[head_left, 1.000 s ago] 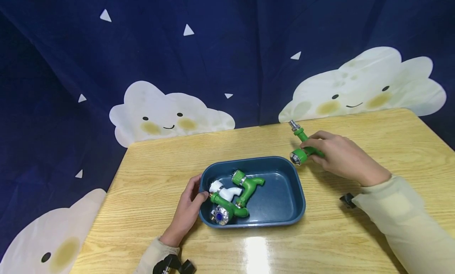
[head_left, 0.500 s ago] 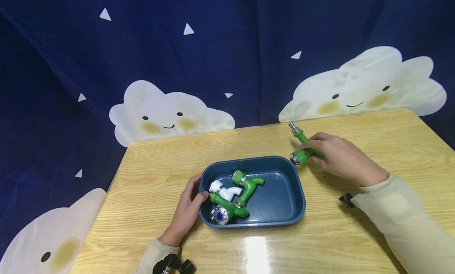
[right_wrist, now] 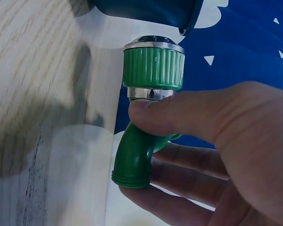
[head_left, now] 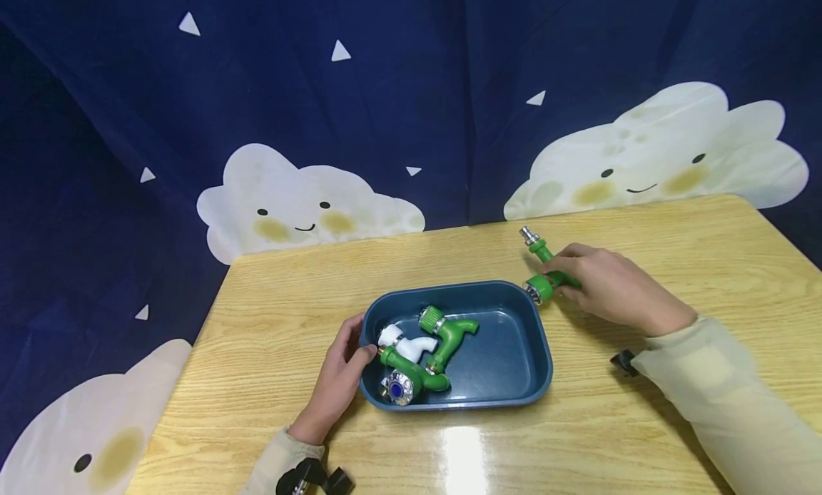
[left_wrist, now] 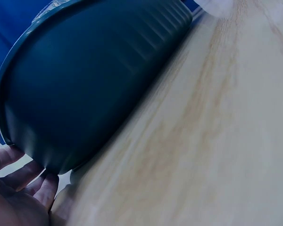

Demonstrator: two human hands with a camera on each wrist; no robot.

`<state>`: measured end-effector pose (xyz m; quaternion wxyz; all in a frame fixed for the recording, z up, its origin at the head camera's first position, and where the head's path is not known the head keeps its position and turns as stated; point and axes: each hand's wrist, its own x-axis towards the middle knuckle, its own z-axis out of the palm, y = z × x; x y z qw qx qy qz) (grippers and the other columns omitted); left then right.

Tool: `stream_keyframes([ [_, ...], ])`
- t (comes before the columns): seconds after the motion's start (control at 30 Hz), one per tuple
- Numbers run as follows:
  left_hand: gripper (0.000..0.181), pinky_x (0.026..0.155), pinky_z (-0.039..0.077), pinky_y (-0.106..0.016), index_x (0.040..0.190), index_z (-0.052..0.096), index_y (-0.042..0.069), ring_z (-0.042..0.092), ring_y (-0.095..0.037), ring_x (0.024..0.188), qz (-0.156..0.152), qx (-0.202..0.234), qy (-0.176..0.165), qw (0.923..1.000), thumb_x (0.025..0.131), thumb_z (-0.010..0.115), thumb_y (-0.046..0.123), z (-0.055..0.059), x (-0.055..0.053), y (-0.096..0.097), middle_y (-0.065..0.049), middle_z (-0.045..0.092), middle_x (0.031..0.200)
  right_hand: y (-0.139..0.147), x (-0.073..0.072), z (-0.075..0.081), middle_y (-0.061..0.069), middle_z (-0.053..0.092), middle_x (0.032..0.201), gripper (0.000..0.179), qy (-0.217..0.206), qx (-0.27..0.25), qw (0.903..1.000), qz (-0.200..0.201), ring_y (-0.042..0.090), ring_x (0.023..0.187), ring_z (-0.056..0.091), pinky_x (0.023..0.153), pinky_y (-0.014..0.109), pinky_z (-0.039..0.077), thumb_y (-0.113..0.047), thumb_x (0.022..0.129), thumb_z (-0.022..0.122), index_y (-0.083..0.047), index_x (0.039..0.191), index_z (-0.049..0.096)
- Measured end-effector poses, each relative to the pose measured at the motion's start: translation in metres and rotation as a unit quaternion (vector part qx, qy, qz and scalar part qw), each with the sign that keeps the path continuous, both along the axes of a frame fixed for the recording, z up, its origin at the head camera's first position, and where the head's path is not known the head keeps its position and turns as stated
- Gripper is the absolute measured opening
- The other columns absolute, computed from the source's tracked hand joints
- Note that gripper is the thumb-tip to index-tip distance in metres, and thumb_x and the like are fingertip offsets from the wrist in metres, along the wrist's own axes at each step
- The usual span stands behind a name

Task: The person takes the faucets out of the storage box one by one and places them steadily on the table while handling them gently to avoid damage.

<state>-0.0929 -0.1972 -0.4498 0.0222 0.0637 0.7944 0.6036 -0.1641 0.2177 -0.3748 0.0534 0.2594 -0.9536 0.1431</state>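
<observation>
Your right hand (head_left: pixel 604 284) had fingers (right_wrist: pixel 186 182) clamped round a green tap (right_wrist: pixel 153 68) near the blue tub's (head_left: pixel 497 356) corner (height was tough to judge). Left hand (head_left: pixel 337 374) pinching its rim (head_left: pixel 462 408) was solid; that knob (head_left: pixel 539 288) just needed clearance.

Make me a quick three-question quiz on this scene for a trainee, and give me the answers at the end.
1. What color is the tap held in the right hand?
2. True or false: the white tap lies inside the dark blue tray.
3. What does the left hand grip? A: a green tap; B: one end of the tray; C: nothing.

Key: 1. Green. 2. True. 3. B.
</observation>
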Motion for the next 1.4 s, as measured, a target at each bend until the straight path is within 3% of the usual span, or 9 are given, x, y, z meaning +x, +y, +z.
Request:
stream_keyframes([
  [1.4,0.047,0.101,0.048,-0.02,0.146,0.051,0.015,0.058,-0.011,0.123,-0.003,0.007,0.007,0.9999,0.1,0.052,0.006,0.0,-0.001,0.0,-0.012,0.06,0.142,-0.001,-0.003,-0.011,0.015,0.073,0.117,0.033,-0.034,0.012,0.9994,-0.001,0.031,0.099,0.072,0.083,0.053,0.059,-0.006,0.085,0.081,-0.011,0.117,0.077],
])
